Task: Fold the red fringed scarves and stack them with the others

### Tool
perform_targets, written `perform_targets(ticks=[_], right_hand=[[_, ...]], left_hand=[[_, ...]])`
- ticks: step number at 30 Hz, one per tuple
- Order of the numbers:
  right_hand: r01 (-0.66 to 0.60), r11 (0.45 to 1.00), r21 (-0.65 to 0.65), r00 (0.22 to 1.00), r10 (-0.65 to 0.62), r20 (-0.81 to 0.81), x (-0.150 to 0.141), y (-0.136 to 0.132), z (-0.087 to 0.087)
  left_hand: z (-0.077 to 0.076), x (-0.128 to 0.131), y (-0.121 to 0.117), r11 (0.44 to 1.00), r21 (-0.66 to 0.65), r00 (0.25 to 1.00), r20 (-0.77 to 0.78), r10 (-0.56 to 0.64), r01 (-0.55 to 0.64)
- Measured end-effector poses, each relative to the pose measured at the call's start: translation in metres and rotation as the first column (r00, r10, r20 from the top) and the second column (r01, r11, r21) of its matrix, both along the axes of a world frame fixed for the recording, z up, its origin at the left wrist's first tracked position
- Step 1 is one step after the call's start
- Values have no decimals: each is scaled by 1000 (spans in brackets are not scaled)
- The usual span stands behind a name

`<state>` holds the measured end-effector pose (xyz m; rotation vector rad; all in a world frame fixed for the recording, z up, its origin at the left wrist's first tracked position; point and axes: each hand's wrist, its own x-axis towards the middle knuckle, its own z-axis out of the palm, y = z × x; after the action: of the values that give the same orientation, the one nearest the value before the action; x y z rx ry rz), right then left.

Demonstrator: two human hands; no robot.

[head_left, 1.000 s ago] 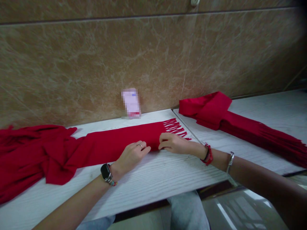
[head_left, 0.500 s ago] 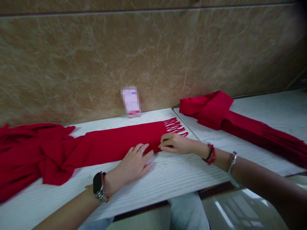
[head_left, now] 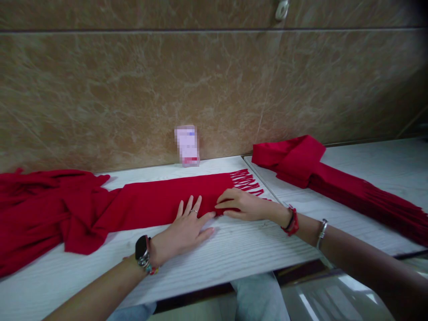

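Note:
A red scarf (head_left: 150, 200) with a fringed end runs across the white tabletop, flat in the middle and bunched in a heap at the left. My left hand (head_left: 185, 229) lies on its near edge with the fingers spread. A ring and a dark watch are on that hand and wrist. Close by, my right hand (head_left: 243, 205) has its fingers pinched on the scarf's near edge, just short of the fringe. Part of that edge is hidden beneath the right fingers.
A second red scarf (head_left: 297, 162), folded and fringed, lies at the right. Against the brown marbled wall (head_left: 133, 98) leans a pixelated pale pink rectangular item (head_left: 187, 145). A seam divides the white table (head_left: 264, 243), and my knees show below its front edge.
My left fingers have spread wider over the scarf. The right hand has shifted slightly left along the edge, still pinching. The camera view has tipped up a little.

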<state>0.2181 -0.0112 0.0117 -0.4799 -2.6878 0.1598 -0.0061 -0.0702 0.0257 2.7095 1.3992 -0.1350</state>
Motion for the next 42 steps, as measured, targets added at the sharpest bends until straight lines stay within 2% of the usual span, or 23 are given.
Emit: perform_targets(ticks=[2,6,8,10,14,16,22,26,28,35,37,40,42], right_hand=[[10,999,-49,1000,-9,7,0,4,-2],[209,975,-75,978,-209,10,5,15,-9],[259,962,-87,966,-258,18,8,16,-8],[219,968,-121,976,-217,32,7,13,-4],[31,972,-235,995,-6,104,-1,5,3],[16,960,-279,988,28,154,-3,6,3],[180,959,-220,962,-125,244,-6,24,6],[46,968,-246,967,18,253,-21,23,9],[28,969,-244,962,40,269,-26,25,6],[266,952,-150,934,-216,285,-14,48,0],[245,960,-136,941,-202,270,-17,48,1],[151,976,-158,950,-99,295,-27,43,0],[148,976,-162,942,-89,324,-31,47,-4]], left_hand=[[-1,-1,1,999,-47,1000,-4,12,-13],[0,-1,1,997,-80,1000,-11,19,-19],[-1,-2,0,997,-74,1000,-2,22,-22],[-3,-3,0,998,-61,1000,19,24,-23],[-8,-4,-2,999,-34,997,72,39,-37],[-9,-5,-2,998,-32,995,88,51,-48],[-10,-6,-1,999,-27,993,112,41,-38],[-11,-6,-3,999,-16,991,126,46,-44],[-10,-6,-3,999,-18,990,130,51,-49],[-6,-6,-4,997,-58,988,143,61,-53],[-6,-6,-3,995,-72,988,136,72,-63],[-7,-5,-3,994,-87,989,126,82,-72],[-9,-5,-2,993,-87,988,124,88,-78]])
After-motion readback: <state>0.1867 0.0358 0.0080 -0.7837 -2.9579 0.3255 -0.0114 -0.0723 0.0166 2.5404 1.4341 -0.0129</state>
